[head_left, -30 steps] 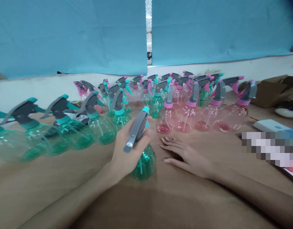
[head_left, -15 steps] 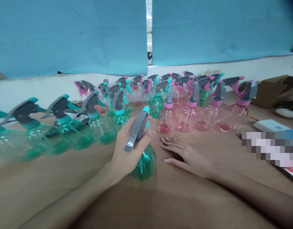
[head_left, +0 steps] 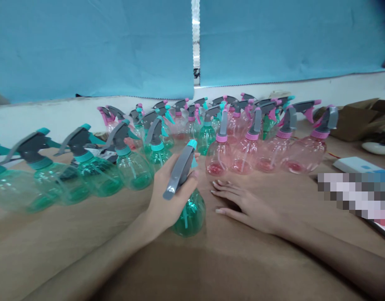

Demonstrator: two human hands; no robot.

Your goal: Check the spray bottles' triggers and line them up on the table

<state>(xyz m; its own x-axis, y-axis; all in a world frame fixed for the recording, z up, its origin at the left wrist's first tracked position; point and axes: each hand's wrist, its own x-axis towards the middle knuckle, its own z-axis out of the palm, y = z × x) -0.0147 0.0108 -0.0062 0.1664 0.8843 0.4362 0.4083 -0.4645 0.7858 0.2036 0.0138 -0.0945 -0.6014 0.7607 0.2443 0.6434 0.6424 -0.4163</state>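
My left hand (head_left: 167, 200) is wrapped round the neck of a green spray bottle (head_left: 191, 215), which stands upright in the middle of the table (head_left: 167, 271). Its grey trigger head with a teal nozzle points away from me. To the right of this bottle my right hand (head_left: 245, 207) lies on the tabletop with fingers spread, holding nothing. Just beyond the right hand stands a row of pink spray bottles (head_left: 245, 156). On the left runs a row of green spray bottles (head_left: 100, 177).
Several more pink and green bottles (head_left: 206, 133) crowd the back, before a white wall covered with blue cloth (head_left: 92, 46). At the right are a brown cardboard box (head_left: 352, 121), a white object (head_left: 376, 148) and a white and blue box (head_left: 357, 165).
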